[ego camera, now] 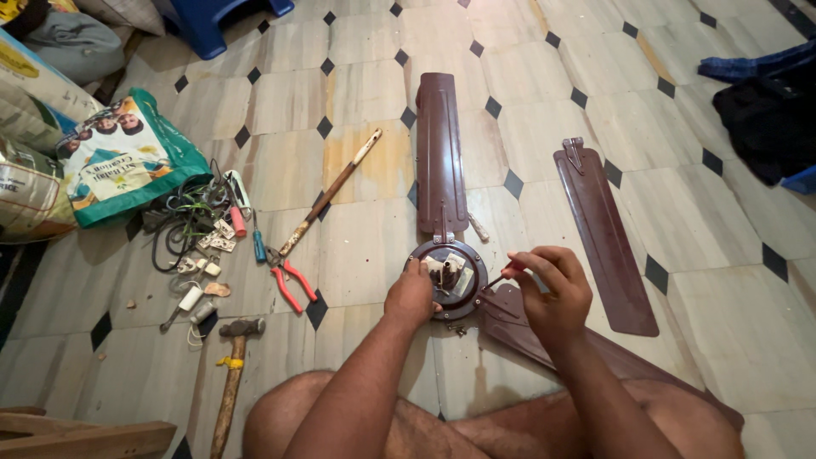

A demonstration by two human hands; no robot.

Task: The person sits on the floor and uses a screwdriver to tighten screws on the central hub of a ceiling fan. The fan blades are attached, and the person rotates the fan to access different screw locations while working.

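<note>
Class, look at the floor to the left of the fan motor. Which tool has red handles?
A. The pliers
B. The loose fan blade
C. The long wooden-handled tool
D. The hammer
A. The pliers lie open on the tiles with two red handles, while the hammer below them has a plain wooden handle and the loose blade is brown.

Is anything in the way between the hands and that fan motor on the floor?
Nothing visible. The left hand rests directly on the fan motor, and the right hand points a red-handled screwdriver at its edge, with no object between.
</note>
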